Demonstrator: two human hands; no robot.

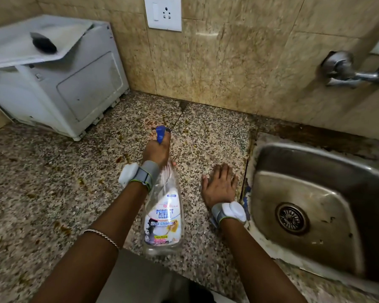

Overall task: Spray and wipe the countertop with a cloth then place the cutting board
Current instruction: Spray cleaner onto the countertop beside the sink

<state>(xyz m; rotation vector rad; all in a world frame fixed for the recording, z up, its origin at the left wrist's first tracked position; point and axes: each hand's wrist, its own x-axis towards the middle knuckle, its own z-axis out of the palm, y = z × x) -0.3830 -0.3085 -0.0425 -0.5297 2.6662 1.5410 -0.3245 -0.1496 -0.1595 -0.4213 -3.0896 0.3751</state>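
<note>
Two bare forearms reach in from the bottom edge, elbows cut off. The left one carries one thin bracelet (103,235), and each wrist wears a grey band with a white unit, two bands (140,176) in all. The one steel sink (315,193) sits at the right, its far side cut by the frame. Just left of the sink, the right hand (220,186) lies flat on the speckled countertop (53,193) with fingers spread. Further left of the sink, the left hand (157,153) grips the neck of the one clear spray bottle (164,215), whose blue trigger head points towards the wall; most of the fingers are hidden behind it. Brown spots dot the stone left of the sink. Above the sink one tap (348,71) is blurred and cut off. Far left of the sink stands one white appliance (74,84), topped by a flat white board (20,40) bearing one dark object (43,42), too blurred to make out.
</note>
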